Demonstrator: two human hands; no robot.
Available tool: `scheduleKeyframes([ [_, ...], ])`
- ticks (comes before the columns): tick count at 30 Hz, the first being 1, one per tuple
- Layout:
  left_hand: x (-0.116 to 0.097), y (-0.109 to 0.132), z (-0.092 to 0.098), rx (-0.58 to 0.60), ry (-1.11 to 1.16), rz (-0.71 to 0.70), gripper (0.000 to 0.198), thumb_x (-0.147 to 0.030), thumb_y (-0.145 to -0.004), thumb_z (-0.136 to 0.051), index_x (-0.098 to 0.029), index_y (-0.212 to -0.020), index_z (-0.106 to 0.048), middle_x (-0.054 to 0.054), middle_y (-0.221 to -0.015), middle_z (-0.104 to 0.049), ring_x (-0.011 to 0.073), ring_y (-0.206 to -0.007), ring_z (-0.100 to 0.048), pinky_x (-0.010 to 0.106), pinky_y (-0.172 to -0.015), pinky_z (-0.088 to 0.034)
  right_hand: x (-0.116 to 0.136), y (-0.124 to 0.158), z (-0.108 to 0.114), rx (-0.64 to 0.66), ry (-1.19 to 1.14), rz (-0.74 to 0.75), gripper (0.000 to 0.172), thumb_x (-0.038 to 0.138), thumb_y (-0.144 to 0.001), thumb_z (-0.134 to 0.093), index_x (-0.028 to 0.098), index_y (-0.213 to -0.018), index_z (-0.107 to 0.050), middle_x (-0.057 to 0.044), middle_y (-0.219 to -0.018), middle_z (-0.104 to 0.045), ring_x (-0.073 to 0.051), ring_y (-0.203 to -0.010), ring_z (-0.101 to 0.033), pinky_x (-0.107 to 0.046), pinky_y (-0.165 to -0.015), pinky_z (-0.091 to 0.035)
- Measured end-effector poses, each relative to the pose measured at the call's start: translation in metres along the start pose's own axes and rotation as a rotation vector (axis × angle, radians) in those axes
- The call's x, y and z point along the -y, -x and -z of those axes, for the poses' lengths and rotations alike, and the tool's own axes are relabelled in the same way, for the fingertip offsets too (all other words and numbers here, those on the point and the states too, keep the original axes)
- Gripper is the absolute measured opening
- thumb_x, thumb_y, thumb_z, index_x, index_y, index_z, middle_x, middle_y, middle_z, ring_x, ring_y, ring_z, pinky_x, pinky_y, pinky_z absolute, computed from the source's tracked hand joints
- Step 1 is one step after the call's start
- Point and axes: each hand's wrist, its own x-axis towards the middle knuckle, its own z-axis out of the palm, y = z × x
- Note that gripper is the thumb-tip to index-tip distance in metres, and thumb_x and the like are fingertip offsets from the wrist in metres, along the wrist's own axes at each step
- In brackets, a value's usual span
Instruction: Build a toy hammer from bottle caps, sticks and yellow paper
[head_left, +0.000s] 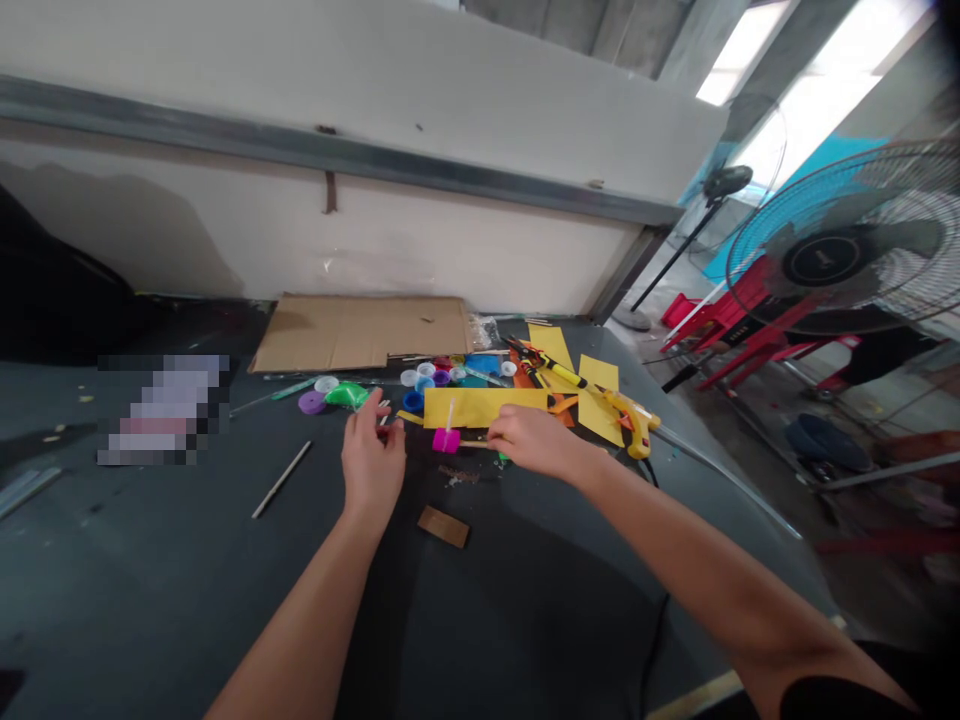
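Over a dark table [150, 570], both bare hands reach forward side by side. Nearest, a small brown wooden block [443, 526] lies just below the hands, and a white stick [281, 480] lies well off to the left. The left hand [373, 462] is raised, its fingers [379, 415] pinched together around something too small and hidden to name. The right hand [534, 442] sits low, its fingers [498, 425] bent toward a thin wooden stick [472, 443] that runs to a pink block [446, 440] with an upright clear straw [451, 415]; whether they grip the stick cannot be told. Just behind lie yellow paper sheets [480, 407], a yellow glue gun [636, 425], bottle caps [424, 378], a green plastic piece [349, 396] and a purple roll [312, 402]. Farther on, flattened cardboard [360, 333] lies against the wall [337, 240], while a standing fan [832, 240] and red chairs [720, 320] stand off to the right.
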Motion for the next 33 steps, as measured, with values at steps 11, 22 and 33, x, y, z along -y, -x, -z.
scheduleKeyframes([
  [11, -0.006, 0.014, -0.005, 0.294, -0.082, -0.336, 0.034, -0.015, -0.077, -0.047, -0.020, -0.106, -0.065, 0.006, -0.103, -0.070, 0.0212, -0.097, -0.063, 0.033, -0.087, -0.048, 0.052, 0.022, -0.021, -0.123, 0.160, -0.100, 0.015, 0.022, -0.087, -0.052, 0.016, -0.081, -0.064, -0.008, -0.083, -0.062, -0.018, -0.072, -0.060, -0.028, -0.062, -0.039],
  [22, -0.010, 0.017, -0.010, 0.287, 0.030, -0.301, 0.022, -0.035, -0.086, -0.055, -0.022, -0.097, -0.070, 0.004, -0.098, -0.072, 0.0186, -0.092, -0.065, 0.029, -0.085, -0.049, 0.030, 0.030, -0.014, -0.229, -0.344, -0.296, 0.027, 0.035, -0.089, -0.054, 0.017, -0.074, -0.068, -0.004, -0.075, -0.064, -0.016, -0.073, -0.059, -0.026, -0.066, -0.037],
  [33, -0.025, 0.034, -0.015, 0.142, 0.215, -0.297, 0.020, -0.032, -0.085, -0.059, -0.020, -0.097, -0.071, 0.004, -0.098, -0.072, 0.0160, -0.086, -0.066, 0.027, -0.078, -0.053, 0.042, 0.020, -0.032, 0.107, -1.429, -0.503, 0.030, 0.042, -0.064, -0.074, 0.014, -0.066, -0.064, 0.004, -0.051, -0.054, -0.007, -0.044, -0.040, -0.022, -0.044, -0.026],
])
